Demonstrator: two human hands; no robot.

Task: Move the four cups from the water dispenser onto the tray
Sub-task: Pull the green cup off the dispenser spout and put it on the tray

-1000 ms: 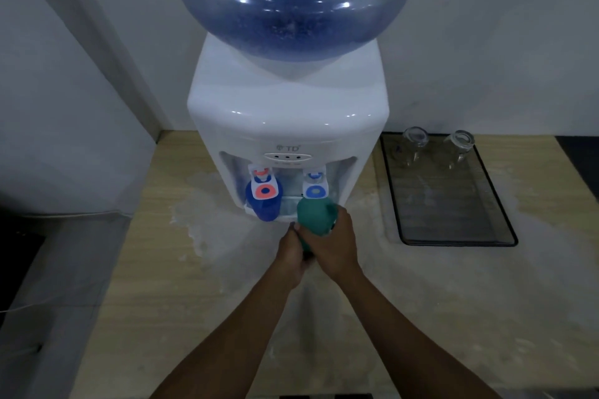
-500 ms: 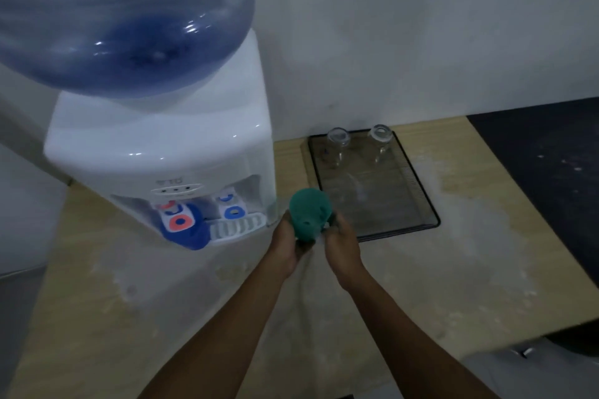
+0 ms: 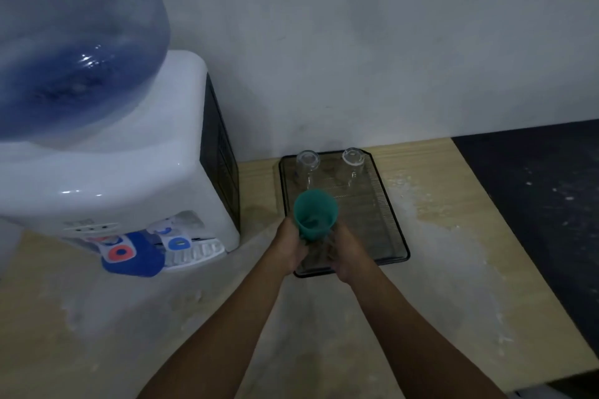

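— Pale wood counter [image 3: 453, 269], scuffed whitish in patches, running back to a grey wall [image 3: 356, 42]. What's nearest on it?

— Two bare forearms come up from the near edge. The left hand [image 3: 291, 244] and the right hand [image 3: 346, 253] are both curled around the lower part of a green cup [image 3: 316, 214], one on each side, fingers closed on it. The cup is upright, mouth up, tilted a little toward the camera.

— Where is that cup against the tray?

— Over the near-left part of the tray [image 3: 389, 230], a dark-rimmed see-through rectangle lying on the counter near its back edge. I cannot tell whether the cup's base touches the tray; the hands cover it.

— And to the left?

— The water dispenser [image 3: 146, 178], white, stands just beside the tray's left edge. A blue cup [image 3: 136, 261] sits at its front under the red-marked tap [image 3: 120, 251]. The blue-marked tap [image 3: 178, 242] next to it has only the white drip grille [image 3: 197, 254] below.

— Farther back?

— Two clear glasses at the tray's far edge: one at the far-left corner [image 3: 307, 160], one toward the far-right corner [image 3: 352, 156], apart from each other. Whether they stand mouth up or down I cannot tell. A big blue bottle [image 3: 74, 52] sits on top of the dispenser. Dark floor [image 3: 534, 204] lies beyond the counter's right edge.
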